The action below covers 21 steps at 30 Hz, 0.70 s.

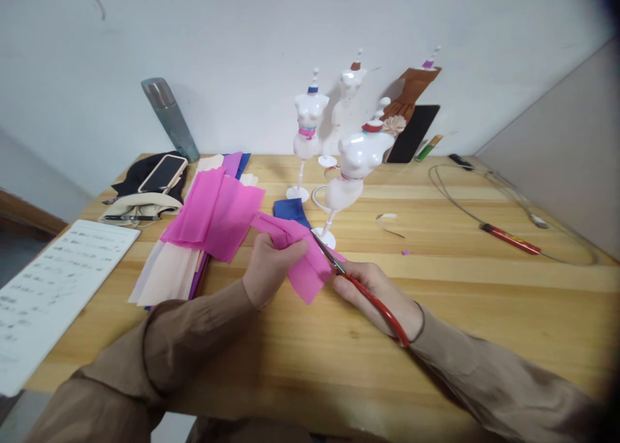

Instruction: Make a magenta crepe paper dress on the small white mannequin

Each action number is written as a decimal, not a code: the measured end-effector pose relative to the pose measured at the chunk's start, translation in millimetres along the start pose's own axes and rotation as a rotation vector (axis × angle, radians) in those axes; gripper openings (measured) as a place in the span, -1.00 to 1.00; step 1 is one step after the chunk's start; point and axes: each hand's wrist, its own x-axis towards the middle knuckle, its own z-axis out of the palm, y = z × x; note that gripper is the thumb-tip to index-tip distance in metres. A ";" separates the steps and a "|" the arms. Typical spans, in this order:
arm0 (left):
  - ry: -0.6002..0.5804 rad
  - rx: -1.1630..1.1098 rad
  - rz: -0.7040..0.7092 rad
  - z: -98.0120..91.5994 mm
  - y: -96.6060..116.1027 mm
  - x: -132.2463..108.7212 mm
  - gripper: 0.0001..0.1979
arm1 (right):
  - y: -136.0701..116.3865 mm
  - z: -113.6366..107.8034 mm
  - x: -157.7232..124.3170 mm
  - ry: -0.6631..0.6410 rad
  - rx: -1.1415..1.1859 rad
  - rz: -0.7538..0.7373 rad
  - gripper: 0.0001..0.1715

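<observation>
My left hand [268, 268] is closed on a sheet of pink tissue paper [217, 214], pinching a folded part of it above the wooden table [436, 288]. My right hand [375, 294] grips red-handled scissors [361, 288], whose blades meet the pink paper's edge beside my left fingers. The paper trails left over a stack of pale pink, purple and blue sheets [167, 272]. A blue piece [290, 210] lies just behind the hands.
Three white mini mannequins [356, 165] stand behind the hands. A printed sheet [43, 294] lies at the left edge, with a phone on dark cloth [162, 173] and a grey flask [170, 117]. A cable and red pen [508, 238] lie right; a dark tablet [414, 133] leans on the wall.
</observation>
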 end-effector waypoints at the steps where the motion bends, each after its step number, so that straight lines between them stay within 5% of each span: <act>1: 0.005 -0.001 -0.003 -0.1 -0.2 0.2 -0.87 | 0.4 0.6 0.0 0.001 0.001 0.004 -0.33; 12: -0.058 -0.095 -0.023 -0.8 3.2 -0.1 -0.77 | 3.1 1.8 -0.5 0.038 -0.080 0.004 -0.43; 21: 0.013 -0.325 -0.130 -4.1 -3.9 3.8 -0.72 | 2.7 3.1 -1.4 0.041 -0.124 -0.022 -0.45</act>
